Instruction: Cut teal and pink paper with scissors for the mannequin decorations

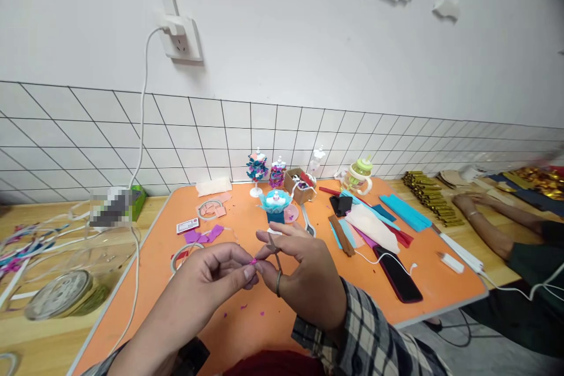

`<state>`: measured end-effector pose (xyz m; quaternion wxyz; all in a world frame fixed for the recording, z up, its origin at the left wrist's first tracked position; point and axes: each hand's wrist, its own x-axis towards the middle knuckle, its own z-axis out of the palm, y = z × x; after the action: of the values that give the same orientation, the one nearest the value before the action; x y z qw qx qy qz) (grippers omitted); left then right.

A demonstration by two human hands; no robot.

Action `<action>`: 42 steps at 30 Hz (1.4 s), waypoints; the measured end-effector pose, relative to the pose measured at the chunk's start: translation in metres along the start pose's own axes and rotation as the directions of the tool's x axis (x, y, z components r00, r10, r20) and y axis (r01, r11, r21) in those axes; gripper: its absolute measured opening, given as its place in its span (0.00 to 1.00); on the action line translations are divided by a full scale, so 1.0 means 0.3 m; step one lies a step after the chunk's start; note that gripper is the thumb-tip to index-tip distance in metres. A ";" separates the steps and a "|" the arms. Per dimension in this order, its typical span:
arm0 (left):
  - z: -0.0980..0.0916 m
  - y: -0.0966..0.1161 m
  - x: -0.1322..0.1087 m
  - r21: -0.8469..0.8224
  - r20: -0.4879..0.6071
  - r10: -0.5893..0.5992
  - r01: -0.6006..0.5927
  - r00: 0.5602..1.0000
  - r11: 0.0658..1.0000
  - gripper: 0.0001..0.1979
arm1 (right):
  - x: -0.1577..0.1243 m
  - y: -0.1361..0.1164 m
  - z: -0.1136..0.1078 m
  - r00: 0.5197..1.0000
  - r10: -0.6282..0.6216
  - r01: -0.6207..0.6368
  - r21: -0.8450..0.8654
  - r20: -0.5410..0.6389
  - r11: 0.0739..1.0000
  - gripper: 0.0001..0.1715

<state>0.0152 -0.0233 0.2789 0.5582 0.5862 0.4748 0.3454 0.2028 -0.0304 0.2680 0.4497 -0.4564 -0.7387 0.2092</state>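
Over the orange table (211,317), my left hand (215,273) pinches a tiny magenta scrap of paper (253,261) between thumb and fingertips. My right hand (308,273) is closed on a small pair of scissors (275,247), with a metal loop around its thumb. Its fingertips meet the left ones at the scrap, and most of the scissors is hidden by the fingers. Beyond the hands stands a miniature dress form in a blue paper skirt (275,204). Purple paper pieces (205,235) lie to the left, near a tape roll (185,254).
Behind are decorated dress forms (257,167), a cardboard box (299,187) and a lidded cup (359,176). Crepe paper strips (405,211) and a phone (398,275) lie right. A white cable (137,270) crosses the left side. A co-worker's arms (484,223) rest at far right.
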 end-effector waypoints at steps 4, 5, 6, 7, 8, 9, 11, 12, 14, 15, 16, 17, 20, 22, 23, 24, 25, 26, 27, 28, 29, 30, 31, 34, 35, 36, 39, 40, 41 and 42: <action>-0.006 -0.037 0.009 -0.027 0.013 0.013 -0.012 1.000 1.000 0.09 | -0.012 0.007 0.016 0.996 -0.051 0.046 -0.082 -0.068 0.996 0.07; -0.006 -0.045 0.011 -0.039 0.017 0.004 -0.003 1.000 0.999 0.09 | -0.014 0.010 0.018 0.994 -0.078 0.070 -0.106 -0.075 0.992 0.06; -0.005 -0.052 0.012 -0.057 0.017 -0.006 0.007 1.000 0.998 0.09 | -0.015 0.014 0.020 0.989 -0.122 0.110 -0.135 -0.080 0.985 0.05; -0.004 -0.057 0.014 -0.079 0.016 -0.011 0.013 1.000 0.997 0.09 | -0.015 0.020 0.022 0.979 -0.184 0.167 -0.171 -0.085 0.971 0.04; -0.001 -0.060 0.016 -0.105 0.013 -0.011 0.012 1.000 0.994 0.09 | -0.013 0.028 0.024 0.961 -0.262 0.238 -0.213 -0.088 0.948 0.05; 0.001 -0.063 0.018 -0.131 0.006 -0.005 0.005 1.000 0.991 0.08 | -0.010 0.037 0.025 0.934 -0.348 0.317 -0.256 -0.083 0.913 0.05; 0.008 -0.066 0.023 -0.174 -0.003 0.004 -0.004 1.000 0.985 0.07 | 0.000 0.060 0.027 0.870 -0.490 0.449 -0.322 -0.057 0.834 0.06; 0.011 -0.067 0.025 -0.199 0.000 0.001 -0.001 1.000 0.980 0.07 | 0.006 0.072 0.025 0.844 -0.535 0.492 -0.335 -0.043 0.803 0.06; 0.015 -0.066 0.028 -0.265 0.011 -0.035 0.037 0.999 0.963 0.08 | 0.017 0.086 0.016 0.823 -0.567 0.526 -0.321 -0.042 0.788 0.05; 0.015 -0.064 0.028 -0.303 0.015 -0.066 0.067 0.998 0.951 0.08 | 0.020 0.087 0.007 0.833 -0.549 0.508 -0.302 -0.066 0.806 0.03; 0.015 -0.062 0.027 -0.339 0.014 -0.101 0.100 0.995 0.936 0.10 | 0.020 0.081 -0.004 0.852 -0.514 0.473 -0.275 -0.098 0.837 0.02; 0.013 -0.060 0.024 -0.369 0.004 -0.137 0.129 0.991 0.921 0.11 | 0.017 0.070 -0.016 0.879 -0.459 0.422 -0.240 -0.128 0.874 0.06; 0.002 -0.051 0.013 -0.394 -0.033 -0.198 0.170 0.980 0.903 0.13 | -0.011 0.011 -0.049 0.958 -0.271 0.256 -0.141 -0.092 0.956 0.16; -0.003 -0.046 0.007 -0.364 -0.044 -0.179 0.151 0.983 0.919 0.12 | -0.037 -0.031 -0.057 0.991 -0.125 0.132 -0.162 0.057 0.978 0.16; -0.004 -0.043 0.006 -0.343 -0.045 -0.155 0.130 0.987 0.930 0.11 | -0.050 -0.046 -0.054 0.991 -0.064 0.088 -0.203 0.119 0.975 0.15; -0.004 -0.041 0.006 -0.323 -0.040 -0.128 0.108 0.991 0.940 0.10 | -0.060 -0.055 -0.048 0.988 -0.021 0.057 -0.243 0.150 0.968 0.16; -0.002 -0.038 0.006 -0.305 -0.036 -0.103 0.087 0.994 0.948 0.09 | -0.067 -0.059 -0.039 0.985 0.015 0.035 -0.285 0.171 0.958 0.16; 0.000 -0.036 0.007 -0.289 -0.036 -0.082 0.068 0.996 0.955 0.08 | -0.071 -0.058 -0.029 0.984 0.041 0.018 -0.325 0.173 0.946 0.17; 0.003 -0.035 0.007 -0.277 -0.036 -0.069 0.056 0.997 0.959 0.07 | -0.073 -0.052 -0.019 0.984 0.059 0.006 -0.362 0.169 0.932 0.19; 0.006 -0.033 0.007 -0.268 -0.036 -0.065 0.053 0.997 0.962 0.07 | -0.072 -0.042 -0.009 0.982 0.076 -0.002 -0.396 0.170 0.918 0.20; 0.007 -0.033 0.007 -0.261 -0.039 -0.069 0.056 0.997 0.964 0.07 | -0.070 -0.032 -0.002 0.980 0.090 -0.007 -0.427 0.176 0.904 0.21; 0.008 -0.033 0.006 -0.256 -0.043 -0.077 0.063 0.996 0.965 0.07 | -0.067 -0.021 0.003 0.976 0.107 -0.011 -0.452 0.189 0.892 0.22; 0.007 -0.033 0.005 -0.251 -0.047 -0.085 0.071 0.995 0.965 0.07 | -0.064 -0.010 0.005 0.971 0.127 -0.017 -0.470 0.204 0.882 0.22; 0.000 -0.036 0.005 -0.232 -0.069 -0.107 0.089 0.992 0.969 0.09 | -0.052 0.011 -0.004 0.957 0.193 -0.087 -0.423 0.216 0.902 0.22; -0.002 -0.037 0.006 -0.219 -0.077 -0.108 0.089 0.991 0.972 0.09 | -0.047 0.015 -0.011 0.958 0.209 -0.130 -0.352 0.198 0.927 0.20; -0.004 -0.038 0.007 -0.199 -0.083 -0.104 0.086 0.991 0.976 0.08 | -0.042 0.017 -0.018 0.962 0.213 -0.164 -0.258 0.174 0.952 0.18; -0.004 -0.037 0.009 -0.093 -0.069 -0.069 0.063 0.995 0.994 0.08 | -0.022 0.018 -0.031 0.984 0.160 -0.159 -0.019 0.077 0.987 0.14; -0.003 -0.036 0.009 -0.049 -0.056 -0.061 0.058 0.997 0.997 0.08 | -0.016 0.019 -0.029 0.989 0.134 -0.135 0.011 0.055 0.991 0.13; -0.002 -0.036 0.009 -0.010 -0.048 -0.058 0.057 0.997 0.998 0.08 | -0.009 0.020 -0.026 0.992 0.113 -0.115 0.024 0.046 0.993 0.11; -0.001 -0.037 0.008 0.022 -0.042 -0.059 0.060 0.997 0.998 0.08 | -0.004 0.022 -0.020 0.993 0.105 -0.106 0.031 0.048 0.994 0.08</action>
<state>0.0138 -0.0216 0.2676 0.5515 0.5711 0.5073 0.3352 0.2114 -0.0288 0.2658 0.4284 -0.4824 -0.7202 0.2553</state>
